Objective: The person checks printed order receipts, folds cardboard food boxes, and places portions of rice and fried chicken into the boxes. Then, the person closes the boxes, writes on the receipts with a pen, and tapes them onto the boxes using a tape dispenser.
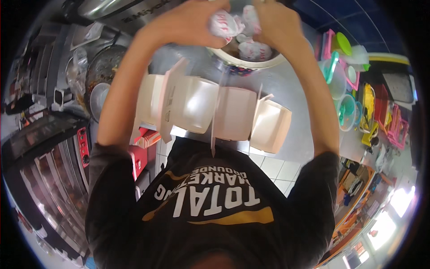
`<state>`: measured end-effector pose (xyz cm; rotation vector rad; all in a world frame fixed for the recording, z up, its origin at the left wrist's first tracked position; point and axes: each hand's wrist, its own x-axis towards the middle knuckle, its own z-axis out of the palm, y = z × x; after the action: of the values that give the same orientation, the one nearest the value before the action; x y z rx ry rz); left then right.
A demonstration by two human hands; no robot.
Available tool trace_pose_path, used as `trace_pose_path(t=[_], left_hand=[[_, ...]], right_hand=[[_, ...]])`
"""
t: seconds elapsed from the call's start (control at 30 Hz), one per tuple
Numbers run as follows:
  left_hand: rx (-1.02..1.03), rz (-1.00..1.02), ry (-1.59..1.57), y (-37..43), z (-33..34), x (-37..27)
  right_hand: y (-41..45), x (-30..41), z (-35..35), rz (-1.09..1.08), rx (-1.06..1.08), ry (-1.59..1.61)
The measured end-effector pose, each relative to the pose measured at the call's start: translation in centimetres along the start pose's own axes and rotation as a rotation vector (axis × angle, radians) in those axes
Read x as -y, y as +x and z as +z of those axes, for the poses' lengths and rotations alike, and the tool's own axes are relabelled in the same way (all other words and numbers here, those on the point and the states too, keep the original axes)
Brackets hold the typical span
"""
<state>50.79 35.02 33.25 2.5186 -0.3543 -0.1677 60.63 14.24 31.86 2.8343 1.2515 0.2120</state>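
Observation:
At the top of the view my left hand [201, 25] grips a white paper-wrapped bundle [224, 25] with red print, thumb below and fingers above. My right hand [280, 25] closes around a second wrapped bundle [250, 20] just beside it. Both hands are over a round container with a pale rim [247, 64] and a patterned side. Another wrapped bundle [256, 51] lies inside, under my right hand. Closer to my body, several open paperboard food boxes [196, 104] stand in a row with their lids raised. My fingertips are partly cut off or hidden.
The boxes and container rest on a stainless steel counter [299, 117]. A large pan [100, 67] and a clear plastic bowl [99, 95] are at left, above a glass-fronted cabinet [50, 175]. Plastic baskets and tubs [347, 111] crowd the right side. Red striped cartons [147, 138] sit below the boxes.

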Motion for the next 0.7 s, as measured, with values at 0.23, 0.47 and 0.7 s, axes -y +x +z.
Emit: trace_pose_path(t=[0.23,0.47,0.7], left_hand=[[0.075,-0.145,-0.225,-18.9,-1.1,5.7],[0.462,-0.363,0.650,-22.4,14.5,9.9],[0.258,-0.181,0.566,-23.7,16.9,11.2]], right_hand=[[-10.7,16.3,-5.0,-0.090,0.269,0.468],[-12.2,30.3,10.4,0.023,0.649,-0.264],[-12.0,27.2,10.9,0.018,0.573,0.245]])
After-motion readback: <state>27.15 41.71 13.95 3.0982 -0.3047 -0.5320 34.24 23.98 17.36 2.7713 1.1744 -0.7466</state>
